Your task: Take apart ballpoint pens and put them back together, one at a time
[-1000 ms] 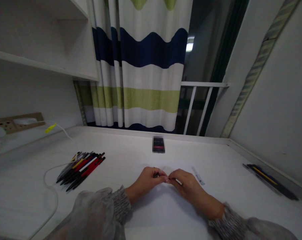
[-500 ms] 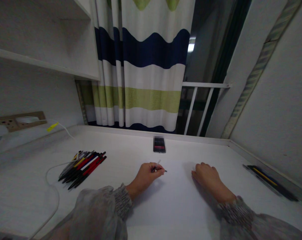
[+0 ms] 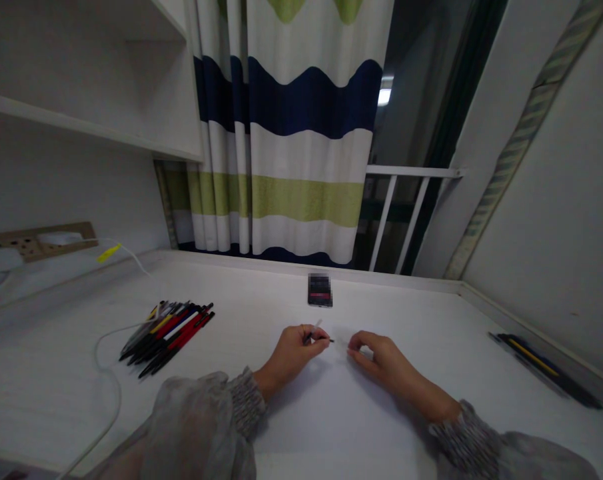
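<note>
My left hand [image 3: 301,343] is closed in a pinch on a thin pen [image 3: 332,341], whose dark tip pokes out past the fingertips. A short whitish, see-through piece [image 3: 318,323] sticks up from the same fingers. Facing it a short way to the right, my right hand [image 3: 378,357] has its thumb and forefinger brought together. Something pale and faint seems to lie at those fingertips, too blurred to name. Both hands are above a white sheet of paper [image 3: 326,427] on the white desk [image 3: 251,287].
A heap of pens [image 3: 168,337], black, red, white and yellow, lies at the left, with a white cable [image 3: 114,383] beside it. A phone [image 3: 320,291] rests at the back middle. More dark pens [image 3: 546,370] lie along the right wall. A power strip [image 3: 36,241] is at far left.
My right hand has moved left from the right side of the paper, close to my left hand, and its fingers now pinch. My left hand keeps its hold on the pen.
</note>
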Demonstrator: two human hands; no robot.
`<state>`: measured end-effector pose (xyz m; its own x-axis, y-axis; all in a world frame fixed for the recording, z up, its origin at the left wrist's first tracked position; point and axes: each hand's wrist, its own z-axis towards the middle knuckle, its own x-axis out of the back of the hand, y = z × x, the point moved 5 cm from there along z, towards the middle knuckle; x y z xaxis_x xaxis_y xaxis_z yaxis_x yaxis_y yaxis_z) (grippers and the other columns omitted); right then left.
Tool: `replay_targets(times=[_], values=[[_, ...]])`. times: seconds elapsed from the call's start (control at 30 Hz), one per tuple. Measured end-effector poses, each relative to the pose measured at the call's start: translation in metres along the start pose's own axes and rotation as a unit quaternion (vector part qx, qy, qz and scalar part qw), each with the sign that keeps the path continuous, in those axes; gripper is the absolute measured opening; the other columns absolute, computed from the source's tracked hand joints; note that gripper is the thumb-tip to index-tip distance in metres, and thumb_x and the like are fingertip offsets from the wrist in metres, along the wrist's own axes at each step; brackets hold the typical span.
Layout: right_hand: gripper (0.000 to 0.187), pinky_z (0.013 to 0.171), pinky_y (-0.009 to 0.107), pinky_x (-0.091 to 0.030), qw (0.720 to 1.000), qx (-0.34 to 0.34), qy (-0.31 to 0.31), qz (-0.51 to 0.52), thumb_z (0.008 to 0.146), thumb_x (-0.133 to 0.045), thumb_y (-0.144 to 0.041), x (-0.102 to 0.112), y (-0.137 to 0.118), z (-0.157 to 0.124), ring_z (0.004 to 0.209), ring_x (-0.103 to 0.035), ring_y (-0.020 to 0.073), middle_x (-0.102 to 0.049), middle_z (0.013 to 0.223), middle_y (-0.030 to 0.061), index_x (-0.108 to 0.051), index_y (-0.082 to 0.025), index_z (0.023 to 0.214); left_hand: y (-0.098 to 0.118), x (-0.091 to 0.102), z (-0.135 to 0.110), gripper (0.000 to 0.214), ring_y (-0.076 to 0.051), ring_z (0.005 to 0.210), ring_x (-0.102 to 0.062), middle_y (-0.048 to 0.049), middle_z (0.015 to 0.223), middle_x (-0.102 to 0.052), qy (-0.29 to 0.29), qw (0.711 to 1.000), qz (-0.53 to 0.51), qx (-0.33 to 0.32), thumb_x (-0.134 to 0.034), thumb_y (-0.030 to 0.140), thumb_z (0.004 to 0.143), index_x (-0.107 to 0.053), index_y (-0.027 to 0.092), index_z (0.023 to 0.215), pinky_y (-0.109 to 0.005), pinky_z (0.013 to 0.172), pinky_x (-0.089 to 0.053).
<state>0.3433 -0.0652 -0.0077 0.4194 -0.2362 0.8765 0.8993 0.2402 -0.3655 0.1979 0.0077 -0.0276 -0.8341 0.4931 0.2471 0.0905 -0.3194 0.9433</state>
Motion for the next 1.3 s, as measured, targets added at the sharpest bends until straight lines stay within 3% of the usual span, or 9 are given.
replay_targets(times=[0.33,0.57,0.73,0.83,0.97,1.13,1.3], values=[[0.013,0.067,0.028,-0.045,0.998,0.056,0.024,0.035,0.080,-0.046,-0.025,-0.002,-0.011,-0.004,0.072,-0.057,0.0154,-0.062,0.077,0.0055,-0.056,-0.017,0.079,0.004,-0.004,-0.004,0.023,-0.009,0.052,-0.045,0.0010,0.062,-0.061,-0.047,0.998,0.038,-0.008,-0.058,0.032,0.068,-0.068,0.014,0.079,-0.020,0.051,-0.033],[0.014,0.064,0.026,-0.045,0.994,0.087,0.039,0.051,0.080,-0.046,-0.026,-0.004,-0.019,-0.006,0.068,-0.056,0.0140,-0.062,0.073,0.0045,-0.056,-0.017,0.076,0.004,-0.008,-0.005,0.021,-0.015,0.069,-0.057,-0.0006,0.074,-0.068,-0.077,0.997,0.017,-0.024,-0.062,0.029,0.065,-0.069,0.017,0.081,-0.023,0.064,-0.041],[0.015,0.061,0.024,-0.045,0.992,0.079,0.054,0.088,0.080,-0.046,-0.026,-0.002,-0.024,-0.006,0.064,-0.056,0.0123,-0.062,0.069,0.0027,-0.056,-0.017,0.073,0.006,-0.010,-0.005,0.024,-0.015,0.068,-0.056,-0.0025,0.075,-0.067,-0.090,0.996,-0.016,-0.024,-0.066,0.029,0.061,-0.068,0.014,0.080,-0.025,0.067,-0.041],[0.014,0.060,0.023,-0.046,0.990,0.063,0.062,0.105,0.080,-0.046,-0.026,0.000,-0.026,-0.006,0.066,-0.057,0.0126,-0.062,0.071,0.0026,-0.056,-0.017,0.075,0.005,-0.011,-0.006,0.034,-0.011,0.060,-0.050,-0.0012,0.076,-0.064,-0.097,0.995,-0.005,-0.014,-0.066,0.029,0.062,-0.064,0.014,0.092,-0.024,0.061,-0.039],[0.015,0.051,0.021,-0.044,0.989,0.019,0.089,0.114,0.082,-0.045,-0.027,0.002,-0.020,-0.006,0.070,-0.058,0.0143,-0.063,0.077,0.0041,-0.056,-0.017,0.081,0.003,-0.006,-0.005,0.044,-0.007,0.053,-0.040,0.0006,0.081,-0.056,-0.054,0.997,0.035,-0.038,-0.059,0.034,0.070,-0.050,0.015,0.108,-0.021,0.053,-0.034],[0.015,0.046,0.020,-0.043,0.986,0.005,0.130,0.101,0.083,-0.043,-0.028,0.006,-0.012,-0.006,0.074,-0.058,0.0157,-0.062,0.082,0.0055,-0.054,-0.018,0.085,0.000,-0.003,-0.003,0.028,-0.008,0.054,-0.040,0.0049,0.069,-0.047,-0.026,0.995,0.087,-0.039,-0.049,0.042,0.077,-0.041,0.018,0.088,-0.021,0.052,-0.031],[0.012,0.054,0.025,-0.046,0.987,0.036,0.150,0.054,0.083,-0.044,-0.026,0.008,-0.014,-0.006,0.075,-0.057,0.0170,-0.062,0.081,0.0059,-0.054,-0.018,0.084,0.002,-0.004,-0.002,0.021,-0.010,0.055,-0.037,0.0071,0.059,-0.037,-0.034,0.989,0.136,-0.052,-0.040,0.040,0.082,-0.037,0.020,0.077,-0.022,0.053,-0.029]])
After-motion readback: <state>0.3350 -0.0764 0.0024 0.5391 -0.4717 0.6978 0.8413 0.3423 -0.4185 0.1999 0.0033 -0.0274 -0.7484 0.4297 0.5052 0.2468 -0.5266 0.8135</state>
